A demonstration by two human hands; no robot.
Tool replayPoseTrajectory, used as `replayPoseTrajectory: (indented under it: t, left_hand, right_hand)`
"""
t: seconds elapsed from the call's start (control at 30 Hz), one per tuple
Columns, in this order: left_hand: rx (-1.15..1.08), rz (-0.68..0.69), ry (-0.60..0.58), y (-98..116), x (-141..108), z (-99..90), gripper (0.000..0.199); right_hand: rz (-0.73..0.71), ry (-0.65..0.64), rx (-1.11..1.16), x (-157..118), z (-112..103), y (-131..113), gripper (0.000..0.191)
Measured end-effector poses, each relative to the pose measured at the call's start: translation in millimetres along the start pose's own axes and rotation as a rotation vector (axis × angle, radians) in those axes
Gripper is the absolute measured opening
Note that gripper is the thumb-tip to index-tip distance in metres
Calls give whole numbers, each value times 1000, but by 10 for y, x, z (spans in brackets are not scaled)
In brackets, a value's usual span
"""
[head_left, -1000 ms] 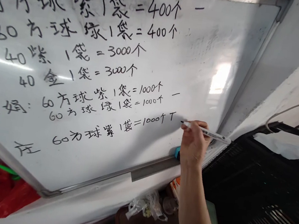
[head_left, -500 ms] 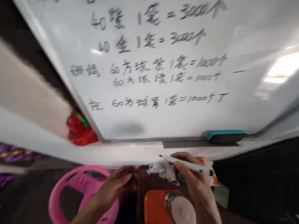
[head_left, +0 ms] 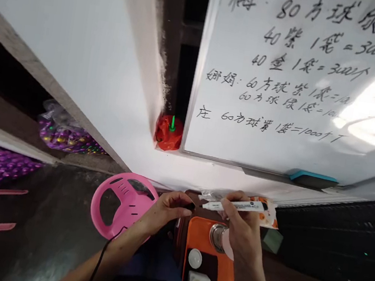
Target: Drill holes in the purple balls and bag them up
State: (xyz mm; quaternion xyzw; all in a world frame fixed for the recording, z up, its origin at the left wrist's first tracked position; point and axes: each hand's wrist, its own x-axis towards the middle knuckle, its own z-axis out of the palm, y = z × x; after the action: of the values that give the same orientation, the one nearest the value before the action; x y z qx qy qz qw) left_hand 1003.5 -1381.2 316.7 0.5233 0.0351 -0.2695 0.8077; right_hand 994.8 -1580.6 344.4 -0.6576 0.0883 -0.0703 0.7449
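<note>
My right hand [head_left: 244,223] grips a white whiteboard marker [head_left: 234,206], its bare dark tip turned left. Between the thumb and fingers of my left hand [head_left: 171,207] is a small black marker cap [head_left: 191,206], a short gap from the tip. Above both hands is a whiteboard [head_left: 259,146] with rows of black handwritten characters and numbers. On its lower ledge lies an eraser [head_left: 313,179] with a blue top. Below the marker stands an orange tray [head_left: 196,228] with a metal container [head_left: 218,235] and a small white lid [head_left: 195,258], partly behind my right forearm.
A pink plastic chair [head_left: 131,204] stands at the left of my arm. A red bag with a green nozzle [head_left: 169,133] sits beside the board's corner. Purple and gold beads [head_left: 3,161] lie at far left. A black slatted crate [head_left: 345,232] is at right.
The view has turned left, so the board sits further right. My left hand has risen towards the marker tip, and the cap in its fingers now shows clearly. The right hand still holds the marker.
</note>
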Motion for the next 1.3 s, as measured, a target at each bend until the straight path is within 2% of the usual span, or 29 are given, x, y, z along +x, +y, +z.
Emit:
replayPoseTrajectory:
  t: [0.2,0.43,0.5,0.6,0.67,0.8,1.0,1.13,1.3]
  left_hand:
    - [-50,80,-77,41,-382,-347,29]
    - [-118,200,-173,105,-735,-577,25]
    - [-215,178,-177,144,-797,-614,25]
    - [-449,62,-133,169,-824,-684,39]
    - [-570,-17,-70,156,-807,-741,43]
    - [-687,-118,61,80,-767,-851,23]
    - [-754,-149,145,35,-812,-956,17]
    - [-708,-126,144,84,-874,-1004,16]
    - [-478,24,101,117,-967,-975,34]
  right_hand:
    - [-17,-36,-37,-310,481,-107,30]
    - [-140,-9,-57,-717,700,-347,24]
    - [-159,28,-65,-843,762,-458,23]
    - [-162,84,-7,-957,865,-549,25]
    - [-154,114,15,-975,936,-523,26]
    - [-118,151,-5,-954,1103,-347,28]
    - [-117,135,-68,-958,1351,-182,35]
    - [-103,120,-62,-924,1414,-147,37]
    - [-86,100,-65,-880,1407,-143,39]
